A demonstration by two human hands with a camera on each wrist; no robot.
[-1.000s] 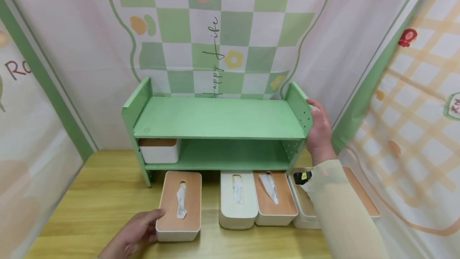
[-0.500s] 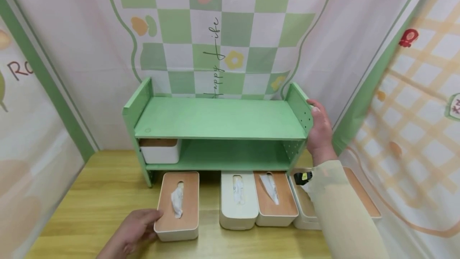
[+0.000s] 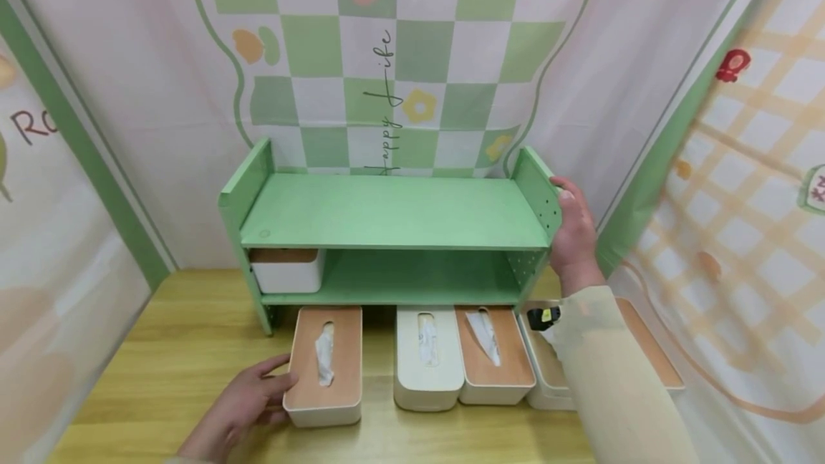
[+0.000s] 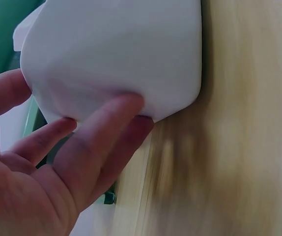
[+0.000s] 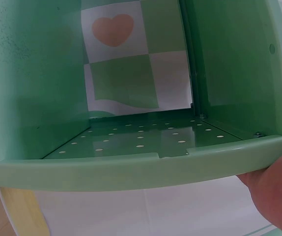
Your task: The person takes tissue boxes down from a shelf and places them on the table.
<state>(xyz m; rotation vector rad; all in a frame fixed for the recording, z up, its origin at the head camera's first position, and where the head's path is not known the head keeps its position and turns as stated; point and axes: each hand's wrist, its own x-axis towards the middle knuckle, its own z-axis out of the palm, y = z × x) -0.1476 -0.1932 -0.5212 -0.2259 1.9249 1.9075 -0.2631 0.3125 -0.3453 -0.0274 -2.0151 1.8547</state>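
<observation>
A tissue box [image 3: 308,388] with a wood-tone lid, a white body and a tissue in its slot stands on the table, left of centre. My left hand [image 3: 248,403] touches its left side with fairly straight fingers; in the left wrist view several fingertips [image 4: 132,101] press on the white tissue box [image 4: 121,44]. Behind stands a green two-tier shelf [image 3: 393,210], whose right side panel my right hand [image 3: 573,231] grips near its top. In the right wrist view only part of that hand [image 5: 281,189] shows, at the green panel's edge [image 5: 121,172].
Another tissue box [image 3: 288,274] sits at the left of the lower tier. On the table to the right stand a cream tissue box [image 3: 409,378], a wood-lidded one [image 3: 464,356] and more boxes [image 3: 651,349], partly behind my sleeve [image 3: 619,371]. Curtains [image 3: 425,49] hang behind.
The tissue box at my left hand first shifted slightly left, then back right and a little away from me. My left fingers have spread on its side. The right hand stays put.
</observation>
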